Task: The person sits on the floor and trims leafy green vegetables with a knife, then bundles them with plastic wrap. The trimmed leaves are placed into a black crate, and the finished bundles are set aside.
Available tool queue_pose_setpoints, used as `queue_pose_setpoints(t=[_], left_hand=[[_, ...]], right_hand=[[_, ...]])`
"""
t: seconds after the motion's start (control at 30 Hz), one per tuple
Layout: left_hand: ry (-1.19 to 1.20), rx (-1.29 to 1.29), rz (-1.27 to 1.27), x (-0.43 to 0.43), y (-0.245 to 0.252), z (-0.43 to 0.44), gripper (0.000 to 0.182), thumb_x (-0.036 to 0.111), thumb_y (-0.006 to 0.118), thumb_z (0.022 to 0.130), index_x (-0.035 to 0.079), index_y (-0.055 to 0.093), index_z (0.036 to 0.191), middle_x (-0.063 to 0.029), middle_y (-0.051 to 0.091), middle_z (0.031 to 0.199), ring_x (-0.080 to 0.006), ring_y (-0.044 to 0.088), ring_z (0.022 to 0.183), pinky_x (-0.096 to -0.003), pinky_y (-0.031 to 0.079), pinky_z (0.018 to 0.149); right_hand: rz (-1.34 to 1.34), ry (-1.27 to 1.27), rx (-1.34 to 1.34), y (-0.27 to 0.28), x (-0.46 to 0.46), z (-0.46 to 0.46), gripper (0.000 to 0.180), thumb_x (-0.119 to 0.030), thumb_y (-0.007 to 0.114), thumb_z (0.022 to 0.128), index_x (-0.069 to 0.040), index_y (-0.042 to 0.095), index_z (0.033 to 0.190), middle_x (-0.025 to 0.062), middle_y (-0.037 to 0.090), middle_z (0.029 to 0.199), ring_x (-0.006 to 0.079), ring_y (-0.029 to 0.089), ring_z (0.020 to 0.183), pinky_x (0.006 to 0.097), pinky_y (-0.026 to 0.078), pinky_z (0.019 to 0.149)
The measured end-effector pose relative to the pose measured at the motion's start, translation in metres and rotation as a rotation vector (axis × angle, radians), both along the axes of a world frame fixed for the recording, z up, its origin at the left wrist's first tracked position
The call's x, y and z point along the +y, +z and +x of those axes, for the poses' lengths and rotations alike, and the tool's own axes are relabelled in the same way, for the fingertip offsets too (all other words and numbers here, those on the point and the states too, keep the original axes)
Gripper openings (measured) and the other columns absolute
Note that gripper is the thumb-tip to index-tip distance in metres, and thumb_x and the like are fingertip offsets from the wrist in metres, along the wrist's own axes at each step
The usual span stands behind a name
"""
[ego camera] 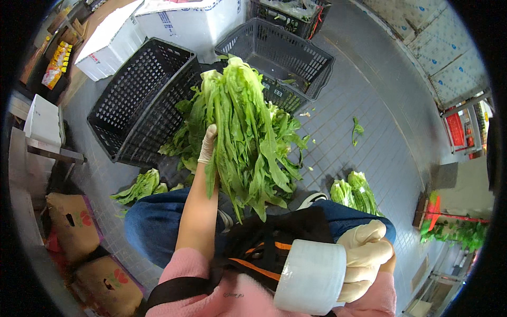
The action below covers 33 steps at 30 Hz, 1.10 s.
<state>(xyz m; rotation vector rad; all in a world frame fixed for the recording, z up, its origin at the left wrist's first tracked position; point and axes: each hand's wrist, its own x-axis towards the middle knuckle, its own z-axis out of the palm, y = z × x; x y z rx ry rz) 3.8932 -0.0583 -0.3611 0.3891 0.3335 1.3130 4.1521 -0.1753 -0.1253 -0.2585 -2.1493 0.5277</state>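
Note:
My left hand, in a pale glove, holds up a bunch of long leafy green lettuce, its pale cut ends pointing away from me; most of the fingers are hidden behind the leaves. More loose greens lie on the floor beneath and beside it. My right hand, also gloved, grips a wide roll of clear plastic film or tape close to my body. Past my right knee, bundled lettuce heads rest on the floor. Other heads lie by my left knee.
Two black plastic crates, one at the left and one ahead, stand beyond the greens. White foam boxes are behind them. Cardboard boxes stand at the lower left. A stray leaf lies on the tiled floor.

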Motion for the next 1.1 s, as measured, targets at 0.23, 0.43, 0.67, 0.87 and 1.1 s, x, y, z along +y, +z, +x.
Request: queue_pose_setpoints(t=[0.23, 0.43, 0.67, 0.87, 1.1], left_hand=[[0.007, 0.059, 0.005, -0.005, 0.016, 0.008, 0.073, 0.040, 0.076, 0.068, 0.000, 0.050, 0.124, -0.0123, 0.062, 0.109, -0.0231, 0.064, 0.093, -0.0378, 0.055, 0.082], [0.059, 0.201, 0.081, 0.000, 0.028, 0.016, 0.073, 0.039, 0.076, 0.068, 0.000, 0.049, 0.125, -0.0113, 0.062, 0.110, -0.0220, 0.063, 0.094, -0.0361, 0.054, 0.082], [0.174, 0.413, 0.113, -0.004, 0.070, 0.023, 0.064, 0.029, 0.074, 0.069, 0.003, 0.050, 0.122, -0.0055, 0.059, 0.108, -0.0166, 0.058, 0.095, -0.0322, 0.048, 0.083], [0.245, 0.465, 0.222, 0.002, 0.066, 0.028, 0.036, 0.035, 0.077, 0.068, 0.006, 0.065, 0.086, 0.0007, 0.063, 0.080, -0.0116, 0.058, 0.080, -0.0278, 0.045, 0.078], [-0.024, 0.050, 0.176, -0.020, 0.055, 0.016, 0.081, 0.032, 0.077, 0.066, 0.002, 0.040, 0.132, -0.0075, 0.056, 0.116, -0.0178, 0.057, 0.103, -0.0335, 0.045, 0.093]], right_hand=[[0.036, -0.181, 0.174, -0.011, 0.005, -0.023, 0.034, -0.030, 0.083, 0.057, -0.016, 0.055, 0.069, -0.0050, 0.048, 0.063, 0.0130, 0.042, 0.060, 0.0306, 0.027, 0.060], [0.142, -0.055, -0.154, 0.012, 0.024, -0.028, 0.026, -0.028, 0.073, 0.059, -0.015, 0.069, 0.081, -0.0023, 0.060, 0.075, 0.0168, 0.051, 0.067, 0.0314, 0.035, 0.056], [0.035, -0.547, -0.583, -0.005, 0.112, -0.088, 0.025, -0.024, 0.077, 0.068, -0.005, 0.061, 0.070, 0.0092, 0.057, 0.059, 0.0277, 0.056, 0.059, 0.0387, 0.046, 0.062], [0.251, -0.667, -0.741, -0.025, 0.131, -0.114, 0.033, -0.036, 0.076, 0.065, -0.007, 0.061, 0.071, 0.0127, 0.057, 0.059, 0.0302, 0.060, 0.061, 0.0397, 0.047, 0.064], [0.237, -0.655, -0.865, -0.023, 0.121, -0.132, 0.035, -0.037, 0.074, 0.068, -0.006, 0.058, 0.074, 0.0123, 0.059, 0.059, 0.0304, 0.061, 0.061, 0.0399, 0.046, 0.066]])
